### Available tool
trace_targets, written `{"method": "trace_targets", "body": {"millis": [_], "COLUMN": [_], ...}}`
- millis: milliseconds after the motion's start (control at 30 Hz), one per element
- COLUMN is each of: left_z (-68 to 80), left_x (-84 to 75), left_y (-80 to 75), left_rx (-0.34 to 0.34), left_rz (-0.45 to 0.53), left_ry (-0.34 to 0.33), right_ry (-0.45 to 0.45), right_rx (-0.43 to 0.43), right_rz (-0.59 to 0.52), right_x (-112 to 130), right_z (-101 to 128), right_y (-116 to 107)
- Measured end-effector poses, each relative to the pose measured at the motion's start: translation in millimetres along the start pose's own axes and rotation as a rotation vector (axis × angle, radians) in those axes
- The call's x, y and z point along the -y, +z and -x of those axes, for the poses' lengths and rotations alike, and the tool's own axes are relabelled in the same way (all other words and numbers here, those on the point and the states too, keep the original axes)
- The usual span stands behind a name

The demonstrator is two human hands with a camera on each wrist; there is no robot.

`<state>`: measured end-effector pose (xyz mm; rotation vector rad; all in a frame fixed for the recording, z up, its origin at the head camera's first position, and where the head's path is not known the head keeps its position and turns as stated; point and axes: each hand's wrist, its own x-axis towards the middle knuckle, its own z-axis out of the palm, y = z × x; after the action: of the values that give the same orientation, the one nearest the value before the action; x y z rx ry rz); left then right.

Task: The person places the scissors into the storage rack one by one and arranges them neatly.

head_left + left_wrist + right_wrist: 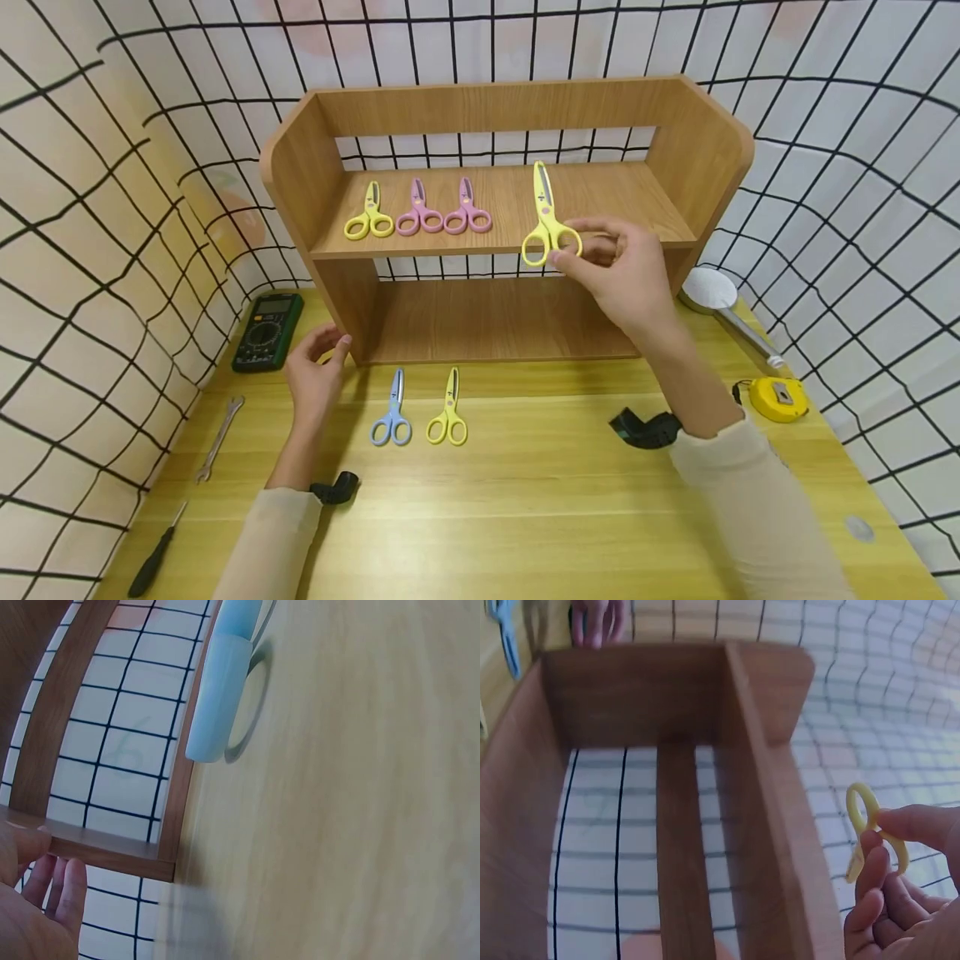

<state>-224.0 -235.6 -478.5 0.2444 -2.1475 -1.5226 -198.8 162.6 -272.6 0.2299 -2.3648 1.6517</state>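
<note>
My right hand (581, 250) pinches the handle loops of yellow scissors (546, 212), blades pointing away, over the front edge of the wooden shelf's (675, 125) upper board. In the right wrist view, thumb and fingers (877, 881) pinch the yellow loop (864, 817). On that board lie one yellow pair (369, 218) and two pink pairs (419, 214) (467, 212). My left hand (330, 343) rests with relaxed fingers against the shelf's lower left side panel. Blue scissors (392, 412) and another yellow pair (448, 412) lie on the table before the shelf. The blue handle (221, 697) shows in the left wrist view.
A green multimeter (267, 330), a wrench (220, 437) and a black screwdriver (156, 558) lie at the table's left. A metal ladle (720, 300) and a yellow tape measure (778, 398) lie at the right. Grid-patterned cloth walls surround the yellow table (562, 517).
</note>
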Motion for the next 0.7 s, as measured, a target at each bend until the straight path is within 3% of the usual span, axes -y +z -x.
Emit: {"method": "trace_targets", "body": {"millis": [300,700], "left_z": [-3.0,-1.4], "left_x": [-1.8,-2.9], "left_y": [1.3,0.5], "left_rx": [-0.012,-0.013], "left_rz": [0.005,0.005], "left_ry": [-0.006,-0.001], "right_ry": [0.052,0.102], "right_rx": [0.028,0.159], "right_rz": [0.059,0.189], "right_x": [0,2], "right_z": [-57,-86], "right_y": [16,25]}}
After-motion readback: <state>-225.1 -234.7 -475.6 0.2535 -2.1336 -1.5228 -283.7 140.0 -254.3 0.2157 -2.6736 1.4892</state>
